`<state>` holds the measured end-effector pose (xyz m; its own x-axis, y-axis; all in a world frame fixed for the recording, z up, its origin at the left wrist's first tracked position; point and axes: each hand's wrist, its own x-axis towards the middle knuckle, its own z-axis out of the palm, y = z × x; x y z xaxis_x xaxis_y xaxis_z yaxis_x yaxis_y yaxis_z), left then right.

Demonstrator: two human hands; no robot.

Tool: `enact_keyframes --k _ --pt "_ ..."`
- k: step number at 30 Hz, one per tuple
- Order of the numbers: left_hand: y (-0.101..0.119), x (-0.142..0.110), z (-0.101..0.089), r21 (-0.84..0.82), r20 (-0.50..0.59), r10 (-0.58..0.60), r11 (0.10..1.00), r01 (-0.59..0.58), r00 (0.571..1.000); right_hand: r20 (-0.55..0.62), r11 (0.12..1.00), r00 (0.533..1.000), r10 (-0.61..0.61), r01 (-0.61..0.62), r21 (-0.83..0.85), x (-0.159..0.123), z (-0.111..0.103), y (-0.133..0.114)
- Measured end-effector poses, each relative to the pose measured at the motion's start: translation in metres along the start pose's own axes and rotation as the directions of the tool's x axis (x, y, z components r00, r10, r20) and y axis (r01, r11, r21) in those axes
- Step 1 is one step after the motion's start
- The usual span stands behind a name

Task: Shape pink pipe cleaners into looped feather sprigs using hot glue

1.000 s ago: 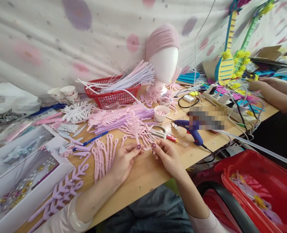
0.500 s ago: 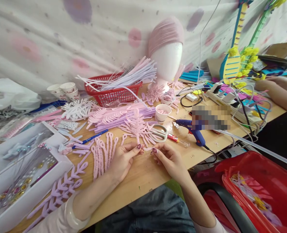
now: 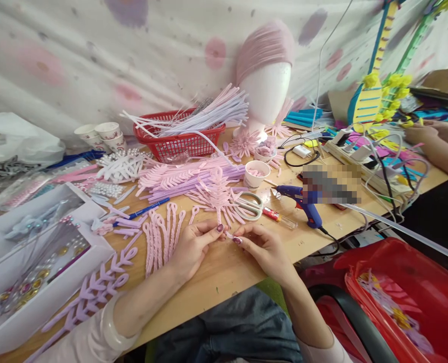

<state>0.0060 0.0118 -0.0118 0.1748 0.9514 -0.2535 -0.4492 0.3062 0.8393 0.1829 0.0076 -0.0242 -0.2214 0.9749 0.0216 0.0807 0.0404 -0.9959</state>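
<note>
My left hand (image 3: 192,247) and my right hand (image 3: 264,248) meet over the wooden table (image 3: 227,272), fingertips pinched together on a small pink foam piece (image 3: 229,235). Just beyond them lies a pile of pink foam leaf-shaped cutouts (image 3: 218,196). A row of looped pink foam strips (image 3: 161,237) lies left of my left hand. Scissors (image 3: 252,205) rest just past my right hand.
A blue glue gun (image 3: 301,199), a red basket of foam strips (image 3: 180,138), a foam mannequin head with a pink cap (image 3: 264,75), paper cups (image 3: 103,135), a white tray of beads (image 3: 38,252) and a red bin (image 3: 401,297) surround me. Another person's hands (image 3: 432,136) work at far right.
My two hands have drawn closer, the fingertips now touching on the small pink piece. The view has shifted slightly.
</note>
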Motion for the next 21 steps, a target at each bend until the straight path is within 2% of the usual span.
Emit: enact_keyframes --k 5,11,17,21 --pt "-0.0015 0.0011 -0.0009 0.019 0.004 0.025 1.000 -0.025 1.000 0.008 0.998 1.000 -0.011 0.011 -0.056 -0.0009 -0.0010 0.0023" --pt "-0.0018 0.0014 0.0002 0.026 -0.010 0.021 0.999 -0.021 1.000 0.009 0.977 0.992 -0.123 0.122 -0.173 -0.0020 -0.0025 0.0072" --pt "-0.0011 0.0028 -0.0008 0.001 -0.031 0.008 1.000 -0.008 0.999 -0.051 0.935 0.974 -0.219 0.194 -0.295 -0.0057 -0.0017 0.0072" --pt "-0.0006 0.0034 -0.0008 0.001 -0.021 0.017 1.000 -0.017 1.000 -0.027 0.903 0.959 -0.282 0.256 -0.346 -0.0061 -0.0012 0.0045"
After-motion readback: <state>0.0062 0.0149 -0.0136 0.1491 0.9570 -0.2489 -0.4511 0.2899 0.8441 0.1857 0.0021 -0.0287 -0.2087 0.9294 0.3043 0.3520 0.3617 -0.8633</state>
